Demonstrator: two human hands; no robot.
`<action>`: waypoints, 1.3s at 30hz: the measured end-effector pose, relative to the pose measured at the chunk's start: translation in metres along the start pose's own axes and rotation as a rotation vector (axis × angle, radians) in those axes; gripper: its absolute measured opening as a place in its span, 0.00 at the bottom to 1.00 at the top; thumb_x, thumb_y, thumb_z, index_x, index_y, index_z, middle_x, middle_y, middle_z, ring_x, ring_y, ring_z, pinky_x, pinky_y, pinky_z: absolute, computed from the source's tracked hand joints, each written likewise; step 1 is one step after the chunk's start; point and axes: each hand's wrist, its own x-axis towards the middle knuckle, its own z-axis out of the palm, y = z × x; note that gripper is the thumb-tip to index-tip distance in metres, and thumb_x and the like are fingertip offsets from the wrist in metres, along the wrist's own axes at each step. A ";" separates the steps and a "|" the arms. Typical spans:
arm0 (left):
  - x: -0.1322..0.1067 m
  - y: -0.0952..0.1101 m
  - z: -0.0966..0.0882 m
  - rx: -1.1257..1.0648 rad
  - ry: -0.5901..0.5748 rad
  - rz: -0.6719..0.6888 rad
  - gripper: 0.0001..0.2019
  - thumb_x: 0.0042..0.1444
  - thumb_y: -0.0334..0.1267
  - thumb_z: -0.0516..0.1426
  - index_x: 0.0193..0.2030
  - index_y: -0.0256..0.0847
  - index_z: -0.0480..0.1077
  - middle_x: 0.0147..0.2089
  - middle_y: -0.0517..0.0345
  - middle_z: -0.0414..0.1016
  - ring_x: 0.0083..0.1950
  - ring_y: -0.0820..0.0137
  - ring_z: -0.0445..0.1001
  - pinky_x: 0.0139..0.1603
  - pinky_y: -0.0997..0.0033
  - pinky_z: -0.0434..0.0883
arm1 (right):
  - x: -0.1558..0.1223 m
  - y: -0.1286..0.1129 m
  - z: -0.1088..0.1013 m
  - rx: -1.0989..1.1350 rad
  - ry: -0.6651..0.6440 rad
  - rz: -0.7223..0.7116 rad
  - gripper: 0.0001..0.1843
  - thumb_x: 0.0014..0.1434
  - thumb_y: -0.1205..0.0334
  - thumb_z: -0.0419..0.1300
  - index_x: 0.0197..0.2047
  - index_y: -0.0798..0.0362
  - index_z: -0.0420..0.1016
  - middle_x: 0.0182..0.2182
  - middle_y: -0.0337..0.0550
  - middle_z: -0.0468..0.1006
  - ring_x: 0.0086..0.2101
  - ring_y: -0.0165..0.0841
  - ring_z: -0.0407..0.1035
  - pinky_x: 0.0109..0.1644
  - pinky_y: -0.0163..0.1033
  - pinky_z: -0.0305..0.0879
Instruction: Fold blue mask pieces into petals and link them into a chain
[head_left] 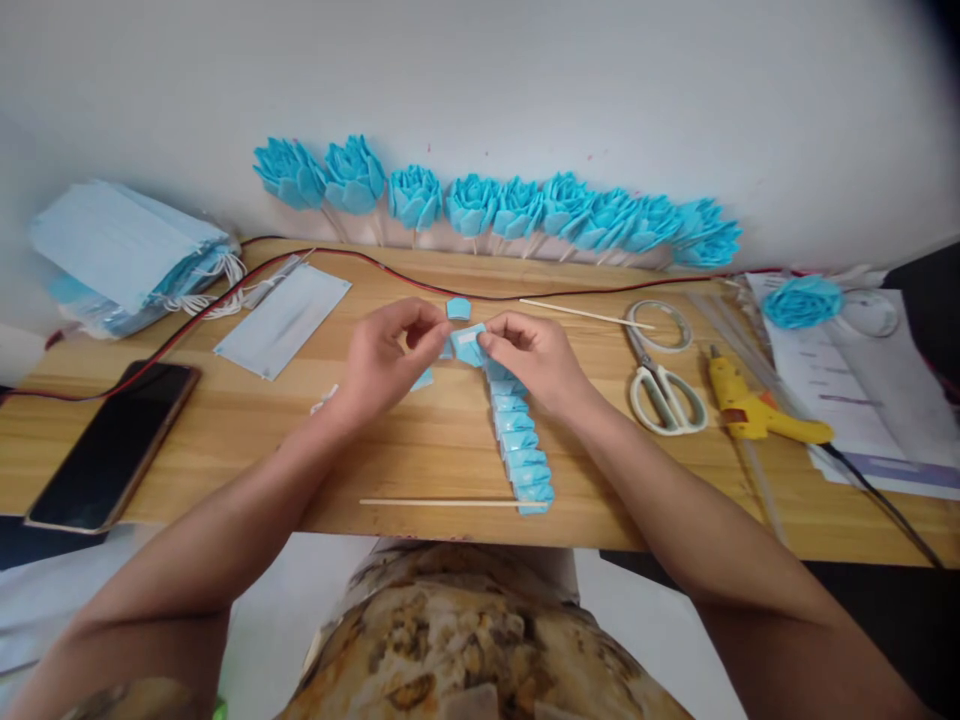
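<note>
Between the thumb and fingers of my right hand [534,358] is a small blue fabric petal [466,352] with a whitish strip on it. My left hand [397,355] is pinched closed close to the petal's left side; whether anything is between its fingertips is too small to tell. Below my right hand, an overlapping row of folded blue petals [523,440] runs toward the table's front edge. Another cut blue piece [458,309] lies just beyond my fingertips, and a further blue scrap [423,379] is partly hidden beside my left hand.
Several blue flowers [472,205] on sticks lean along the wall. Face masks [127,250] and a phone [112,445] lie left. Scissors [664,390], a tape roll [686,330] and a yellow glue gun [757,410] lie right. A thin stick [442,502] rests in front; a cable [390,272] crosses behind.
</note>
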 end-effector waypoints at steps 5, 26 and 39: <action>-0.002 0.000 0.005 0.088 -0.095 0.095 0.08 0.57 0.37 0.57 0.30 0.40 0.74 0.25 0.61 0.70 0.28 0.73 0.65 0.35 0.70 0.61 | 0.000 0.003 0.004 -0.065 0.063 -0.074 0.09 0.56 0.56 0.62 0.29 0.53 0.73 0.24 0.36 0.71 0.26 0.27 0.61 0.32 0.35 0.58; -0.007 -0.004 0.014 0.187 -0.006 0.008 0.07 0.59 0.40 0.58 0.36 0.44 0.78 0.23 0.62 0.71 0.26 0.72 0.64 0.38 0.67 0.62 | -0.008 0.005 0.015 -0.395 0.227 -0.302 0.06 0.59 0.62 0.60 0.31 0.49 0.75 0.29 0.39 0.79 0.30 0.32 0.69 0.39 0.40 0.66; -0.010 -0.006 0.017 0.186 -0.013 -0.005 0.09 0.59 0.40 0.58 0.36 0.44 0.80 0.23 0.61 0.71 0.26 0.72 0.64 0.35 0.68 0.61 | -0.009 0.005 0.016 -0.510 0.194 -0.402 0.07 0.61 0.63 0.58 0.32 0.49 0.75 0.30 0.42 0.80 0.33 0.34 0.71 0.40 0.41 0.66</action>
